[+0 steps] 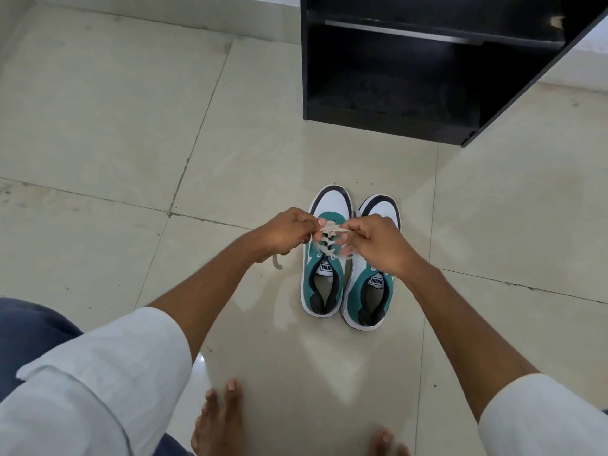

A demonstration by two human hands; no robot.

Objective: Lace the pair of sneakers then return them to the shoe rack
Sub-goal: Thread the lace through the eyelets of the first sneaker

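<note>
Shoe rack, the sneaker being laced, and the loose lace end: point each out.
shoe rack [388, 121], head view, bottom front edge.
left sneaker [333, 197], head view, white toe cap.
loose lace end [277, 261], head view, strand dangling below the left hand.

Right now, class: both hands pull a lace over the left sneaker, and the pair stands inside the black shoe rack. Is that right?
Not quite. In the head view the left hand and right hand do pull the lace over the left sneaker, but the pair stands on the tiled floor, in front of the black shoe rack.
</note>
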